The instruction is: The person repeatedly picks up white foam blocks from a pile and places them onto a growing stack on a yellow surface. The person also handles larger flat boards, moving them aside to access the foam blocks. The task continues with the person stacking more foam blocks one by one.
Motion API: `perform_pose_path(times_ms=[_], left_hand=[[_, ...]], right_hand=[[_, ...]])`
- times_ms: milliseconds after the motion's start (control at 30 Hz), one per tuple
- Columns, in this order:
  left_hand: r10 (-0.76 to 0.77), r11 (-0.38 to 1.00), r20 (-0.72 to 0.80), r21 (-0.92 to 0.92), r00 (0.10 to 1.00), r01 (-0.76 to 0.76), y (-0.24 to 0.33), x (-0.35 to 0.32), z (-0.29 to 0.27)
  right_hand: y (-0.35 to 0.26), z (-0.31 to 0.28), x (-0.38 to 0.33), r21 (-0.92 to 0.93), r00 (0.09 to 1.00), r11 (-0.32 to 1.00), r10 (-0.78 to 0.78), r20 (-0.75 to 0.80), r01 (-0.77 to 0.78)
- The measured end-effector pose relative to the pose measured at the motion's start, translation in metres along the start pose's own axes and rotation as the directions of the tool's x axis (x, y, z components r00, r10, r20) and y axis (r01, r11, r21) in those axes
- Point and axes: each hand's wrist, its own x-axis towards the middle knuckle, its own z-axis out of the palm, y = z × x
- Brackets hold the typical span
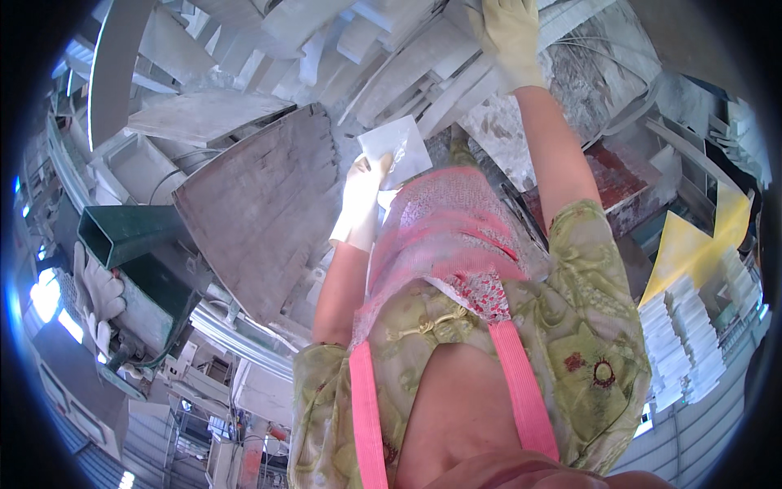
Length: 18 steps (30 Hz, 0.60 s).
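Observation:
My left hand (371,183), in a pale glove, is closed around the near left edge of a thin, square white piece (405,143), like a tile or a sheet. The piece is tilted in front of my pink apron, with a shiny, uneven patch near my thumb. My right hand (508,37), in a cream glove, reaches far forward at the top of the view, over white boards. The picture's upper edge cuts off its fingers, so I cannot make out whether they grip anything. Just ahead of it and to its left lie long, dusty white strips (407,73).
A large worn board (252,208) leans left of my left arm. Beyond it stands a dark green square tube (130,232). To my right are a dusty, crumpled sheet (562,106), a reddish tray-like surface (611,183), yellow sheets (692,244) and stacked white pieces (684,342).

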Motion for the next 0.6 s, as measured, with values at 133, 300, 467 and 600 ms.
perform_pose_path(times_ms=[133, 300, 467, 600], left_hand=[[-0.052, 0.996, -0.056, 0.072, 0.997, 0.056, 0.0, 0.007, 0.003], [-0.005, 0.998, 0.028, 0.065, 1.0, 0.003, 0.003, 0.019, 0.01], [0.067, 0.998, 0.086, -0.023, 0.994, -0.066, 0.015, 0.042, 0.034], [0.052, 0.977, 0.077, -0.212, 0.996, -0.035, 0.025, 0.094, 0.071]], right_hand=[[0.0, 0.014, 0.0, -0.185, 0.999, 0.982, 0.035, 0.016, -0.032], [0.009, 0.023, -0.004, -0.156, 0.996, 0.986, 0.073, 0.055, -0.064], [0.033, 0.022, -0.012, 0.27, 0.975, 0.946, 0.208, -0.071, -0.182], [0.057, 0.012, -0.047, 0.573, 0.869, 0.715, 0.494, -0.009, -0.401]])
